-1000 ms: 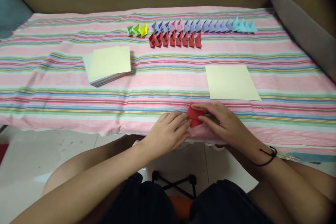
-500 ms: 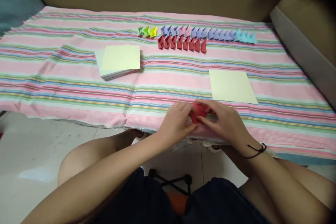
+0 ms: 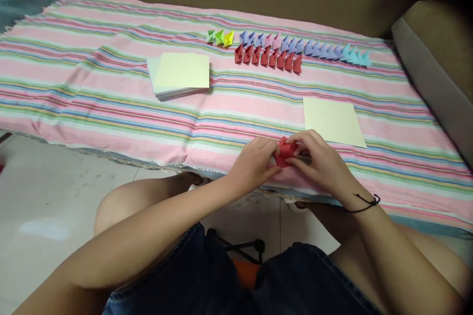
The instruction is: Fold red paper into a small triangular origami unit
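Between my hands, close to the front edge of the striped cloth, is a small folded piece of red paper (image 3: 285,152). My left hand (image 3: 256,160) closes on its left side, fingers curled. From the right, my right hand (image 3: 320,160) pinches the paper between thumb and fingers. Parts of the folds are hidden by the fingertips. Just beyond my right hand lies a flat pale yellow sheet (image 3: 334,122). Further back stands a row of small red folded paper pieces (image 3: 264,57).
A stack of square paper (image 3: 183,71) with pale yellow on top sits left of centre. Behind the red row, purple and pink folded pieces (image 3: 291,45), turquoise ones (image 3: 356,56) and green and yellow ones (image 3: 219,37) are lined up. A sofa armrest (image 3: 432,59) borders the right.
The view has shifted and tilted slightly. The red paper appears turned and more opened out between my fingers; both hands keep hold of it.
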`<state>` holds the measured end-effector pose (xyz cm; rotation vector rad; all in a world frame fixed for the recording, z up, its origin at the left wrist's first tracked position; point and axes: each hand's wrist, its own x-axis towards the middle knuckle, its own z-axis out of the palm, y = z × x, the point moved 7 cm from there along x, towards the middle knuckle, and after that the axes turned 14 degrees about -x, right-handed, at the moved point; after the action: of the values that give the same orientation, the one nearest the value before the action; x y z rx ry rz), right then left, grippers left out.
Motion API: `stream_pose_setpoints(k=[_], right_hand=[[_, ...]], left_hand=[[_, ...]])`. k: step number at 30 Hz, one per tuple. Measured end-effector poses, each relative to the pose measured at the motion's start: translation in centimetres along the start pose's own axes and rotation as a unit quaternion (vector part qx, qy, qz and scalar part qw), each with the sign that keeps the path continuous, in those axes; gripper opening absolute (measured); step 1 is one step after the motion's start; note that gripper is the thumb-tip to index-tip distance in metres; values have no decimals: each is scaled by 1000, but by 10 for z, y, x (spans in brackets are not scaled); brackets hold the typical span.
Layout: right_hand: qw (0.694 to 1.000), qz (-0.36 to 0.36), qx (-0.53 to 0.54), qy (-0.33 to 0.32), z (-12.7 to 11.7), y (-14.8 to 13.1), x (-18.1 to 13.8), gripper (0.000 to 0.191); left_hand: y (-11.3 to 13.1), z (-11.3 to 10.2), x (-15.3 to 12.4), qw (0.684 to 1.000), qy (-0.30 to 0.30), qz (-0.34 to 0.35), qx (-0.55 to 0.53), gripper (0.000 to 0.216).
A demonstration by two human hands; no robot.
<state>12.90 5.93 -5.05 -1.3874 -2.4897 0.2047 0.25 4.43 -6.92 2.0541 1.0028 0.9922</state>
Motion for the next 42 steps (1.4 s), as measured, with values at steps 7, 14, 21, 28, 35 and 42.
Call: stream_pose_setpoints(k=[7,14,21,28,35,42], right_hand=[[1000,-5,21,14,0,0,-4,30],[1000,21,-6,16,2,3,-2,29],[998,4,19,55,4,4,0,17],[999,-43,-16,27,-2,-4,-1,17],[972,-69,-219,56,3,-23,-11,23],[967,-74,-232,78,4,-29,-16,27]], left_hand=[[-2,-1,-7,1000,18,-12,12,14],[-1,-2,-7,999,16,-6,29,17],[-1,-4,0,1000,-6,-12,18,7],[2,-6,3,996,-78,33,37,16],[17,1,-9,964,-158,134,164,23],[16,9,-13,950,-143,105,256,32]])
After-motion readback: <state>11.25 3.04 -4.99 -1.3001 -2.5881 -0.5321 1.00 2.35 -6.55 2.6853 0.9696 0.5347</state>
